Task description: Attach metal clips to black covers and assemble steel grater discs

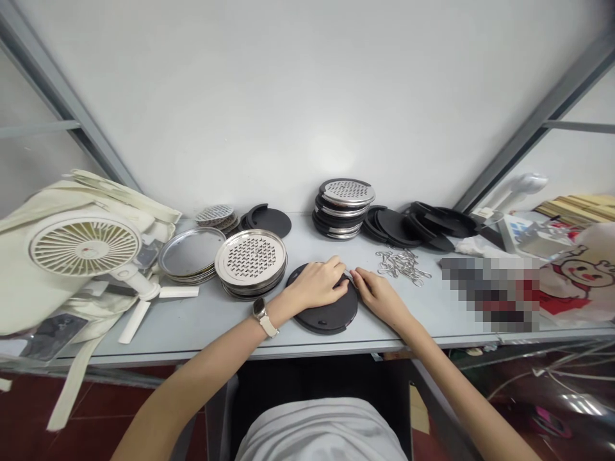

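Note:
A black round disc [329,314] lies flat on the grey table [202,323] in front of me. My left hand [317,283], a watch on its wrist, rests on top of the disc with fingers curled down. My right hand [377,291] sits at the disc's right edge, fingertips pinched together against the left fingertips on a small metal piece I cannot make out. A heap of small metal clips [402,264] lies just right of my right hand.
Perforated steel discs [250,255] and plain steel plates [189,253] are stacked at left, next to a white fan [84,246] on a cream bag. A stack of assembled discs [344,208] and black discs [418,225] line the back wall.

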{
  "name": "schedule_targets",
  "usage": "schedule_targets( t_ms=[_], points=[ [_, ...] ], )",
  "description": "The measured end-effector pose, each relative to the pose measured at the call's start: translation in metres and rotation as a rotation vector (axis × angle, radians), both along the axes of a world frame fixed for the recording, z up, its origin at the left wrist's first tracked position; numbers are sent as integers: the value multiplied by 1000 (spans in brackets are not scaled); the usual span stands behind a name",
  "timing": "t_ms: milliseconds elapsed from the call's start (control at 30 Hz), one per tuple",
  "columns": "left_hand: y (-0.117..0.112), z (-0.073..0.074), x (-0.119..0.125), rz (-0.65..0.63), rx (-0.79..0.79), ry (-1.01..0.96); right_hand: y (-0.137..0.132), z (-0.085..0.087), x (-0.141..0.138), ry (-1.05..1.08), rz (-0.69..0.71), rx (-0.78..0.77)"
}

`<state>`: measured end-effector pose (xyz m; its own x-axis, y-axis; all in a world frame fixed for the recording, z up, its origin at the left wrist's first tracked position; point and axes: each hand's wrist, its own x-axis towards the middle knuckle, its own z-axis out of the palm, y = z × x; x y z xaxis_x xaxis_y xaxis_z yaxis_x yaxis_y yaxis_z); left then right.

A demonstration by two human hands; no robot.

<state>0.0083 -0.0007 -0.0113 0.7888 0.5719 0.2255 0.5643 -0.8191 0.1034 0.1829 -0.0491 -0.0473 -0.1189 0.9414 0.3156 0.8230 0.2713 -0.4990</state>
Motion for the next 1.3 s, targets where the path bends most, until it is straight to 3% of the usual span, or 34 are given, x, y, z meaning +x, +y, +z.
schedule_targets(
  t_ms=[1300],
  points=[
    [1, 0, -1, -9, 42, 3, 2, -4, 1, 53, 8, -11]
  ],
)
